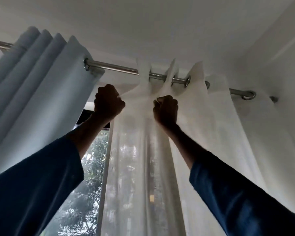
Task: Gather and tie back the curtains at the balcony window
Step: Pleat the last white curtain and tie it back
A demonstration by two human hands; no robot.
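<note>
I look up at a steel curtain rod (pixel 119 67) just under the ceiling. A sheer white curtain (pixel 203 120) hangs from it by metal eyelets on the right. A thick pale blue curtain (pixel 41 86) hangs bunched in folds on the left. Both arms are raised. My left hand (pixel 108 103) grips the white curtain's left edge just below the rod, fingers curled round the fabric. My right hand (pixel 165 110) grips a fold of the same curtain a little to the right. The fabric is pulled taut between the two fists.
The window (pixel 92 159) shows between the two curtains, with trees outside and a dark frame at its top. The rod's end bracket (pixel 273 99) is fixed to the white wall at the right. The ceiling is close above the rod.
</note>
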